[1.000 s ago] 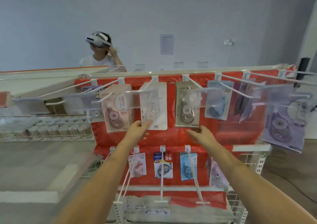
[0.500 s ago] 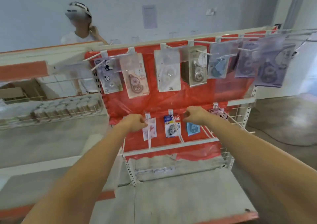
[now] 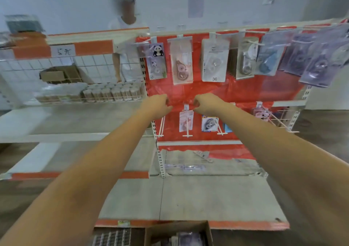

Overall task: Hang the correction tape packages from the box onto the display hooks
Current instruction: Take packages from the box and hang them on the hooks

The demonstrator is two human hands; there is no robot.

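Several correction tape packages hang in a row on the top hooks of the red display panel (image 3: 245, 93), among them a white one marked 36 (image 3: 214, 61) and a panda one (image 3: 156, 61). A lower row of hooks carries a pink package (image 3: 186, 120) and a blue-and-grey one (image 3: 209, 123). My left hand (image 3: 158, 105) and right hand (image 3: 206, 102) float side by side before the panel between the two rows, fingers curled, holding nothing. A cardboard box (image 3: 177, 234) with packages inside sits at the bottom edge.
A grey shelf board (image 3: 188, 196) with an orange front lip lies below the panel. A wire basket of small bottles (image 3: 111, 94) stands at the left. A person with a headset (image 3: 126, 11) stands behind the shelving. Long bare hooks (image 3: 281, 120) stick out at the lower right.
The view has tipped down and pulled back, bringing the box into sight. Both hands came down from the top-row packages and now hang with curled fingers, close together.
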